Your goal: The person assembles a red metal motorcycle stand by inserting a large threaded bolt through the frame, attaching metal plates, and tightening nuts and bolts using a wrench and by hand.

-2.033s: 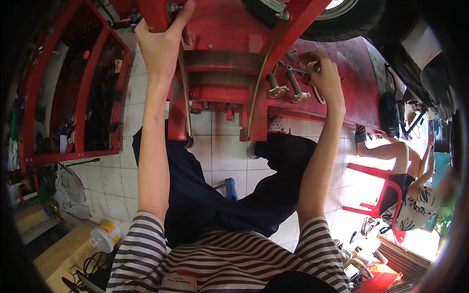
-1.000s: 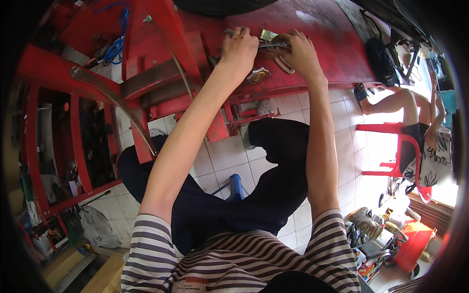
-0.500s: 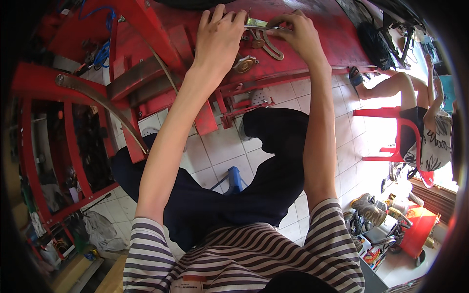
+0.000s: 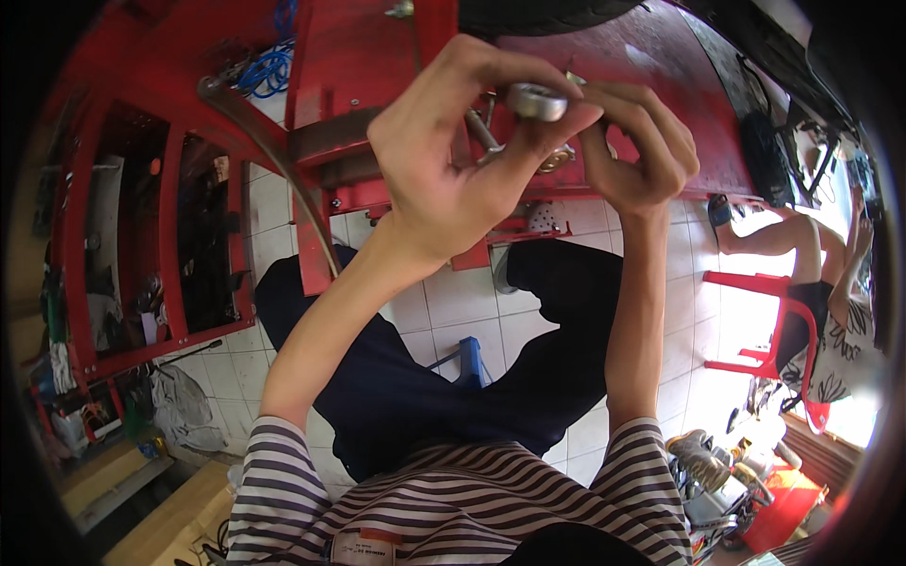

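A red bench (image 4: pixel 717 141) stands past the person's dark trousers (image 4: pixel 566 377), and above it the left hand (image 4: pixel 434 151) curls round, thumb and forefinger pinching, while the right hand (image 4: pixel 646 141) bends in just beside, whether gripping anything I cannot tell. Held up over the bench in the left hand's pinch is a silvery, round-ended metal tool (image 4: pixel 540 107)

Round piece (image 4: pixel 539 108): smooth, glossy metal — bench (image 4: pixel 698 104): painted metal, scuffed. Cap (image 4: pixel 556 162) near bench's front edge: brassy metal. Trousers (image 4: pixel 453 410): matt cloth.
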Demonstrator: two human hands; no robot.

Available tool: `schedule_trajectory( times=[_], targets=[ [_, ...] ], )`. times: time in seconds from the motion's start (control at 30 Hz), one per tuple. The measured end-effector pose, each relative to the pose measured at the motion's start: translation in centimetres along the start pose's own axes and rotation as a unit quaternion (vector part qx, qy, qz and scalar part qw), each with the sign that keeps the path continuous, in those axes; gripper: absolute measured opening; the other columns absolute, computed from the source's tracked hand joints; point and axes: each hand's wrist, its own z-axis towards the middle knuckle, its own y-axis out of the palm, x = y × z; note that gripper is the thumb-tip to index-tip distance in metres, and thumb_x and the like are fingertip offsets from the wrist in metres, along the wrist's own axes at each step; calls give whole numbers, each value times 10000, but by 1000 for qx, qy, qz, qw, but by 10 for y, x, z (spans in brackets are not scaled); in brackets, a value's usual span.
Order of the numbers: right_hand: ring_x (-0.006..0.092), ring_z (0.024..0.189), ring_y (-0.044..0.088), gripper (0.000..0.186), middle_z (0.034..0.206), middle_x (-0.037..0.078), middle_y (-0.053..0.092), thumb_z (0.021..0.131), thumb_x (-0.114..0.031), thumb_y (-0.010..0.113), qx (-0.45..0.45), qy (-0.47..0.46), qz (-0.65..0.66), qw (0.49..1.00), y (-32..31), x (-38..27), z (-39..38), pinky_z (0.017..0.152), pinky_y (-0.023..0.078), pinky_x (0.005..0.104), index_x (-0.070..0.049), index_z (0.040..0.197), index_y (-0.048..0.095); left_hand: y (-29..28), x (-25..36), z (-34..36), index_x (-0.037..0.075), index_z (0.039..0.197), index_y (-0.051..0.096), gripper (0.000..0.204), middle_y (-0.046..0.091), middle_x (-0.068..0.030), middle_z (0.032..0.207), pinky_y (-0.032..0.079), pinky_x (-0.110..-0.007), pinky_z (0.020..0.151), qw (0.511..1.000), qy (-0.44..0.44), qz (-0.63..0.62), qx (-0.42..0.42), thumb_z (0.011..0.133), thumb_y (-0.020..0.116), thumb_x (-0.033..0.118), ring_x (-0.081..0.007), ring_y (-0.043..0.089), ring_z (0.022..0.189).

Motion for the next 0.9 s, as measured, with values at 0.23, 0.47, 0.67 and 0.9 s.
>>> schedule_trajectory(
  times=[0.23, 0.47, 0.67, 0.9],
  targets=[
    [123, 532, 597, 246, 721, 32, 649, 612, 50, 756, 31, -67, -2, 997, 29, -46, 11, 454, 453, 249, -59, 830, 723, -23, -11, -27, -10, 875, 608, 77, 641, -99, 800, 461, -335, 554, 995, 44, 83, 37, 822, 643, 34, -241, 598, 643],
    [142, 535, 605, 265, 689, 36, 647, 590, 61, 768, 3, -41, -6, 999, 63, -67, 14, 474, 451, 247, -38, 816, 669, -50, -13, -23, -31, 840, 541, 304, 591, -135, 707, 427, -352, 520, 993, -108, 45, 34, 1003, 378, 166, -274, 567, 548],
    [163, 537, 602, 237, 729, 39, 654, 685, -73, 780, -26, -110, 64, 991, 75, -71, 22, 464, 420, 250, -31, 890, 669, -71, -20, -13, 35, 766, 471, 414, 485, -67, 584, 321, -281, 434, 906, -361, -217, 36, 1025, 355, 335, -129, 472, 469],
    [136, 595, 525, 205, 784, 104, 580, 946, -82, 516, 138, 36, 108, 984, 78, -53, 12, 515, 408, 241, 33, 1115, 498, -65, 8, -12, 98, 709, 356, 433, 328, -12, 463, 259, -247, 391, 773, -428, -469, 7, 1046, 235, 342, -108, 308, 343]
  ],
)
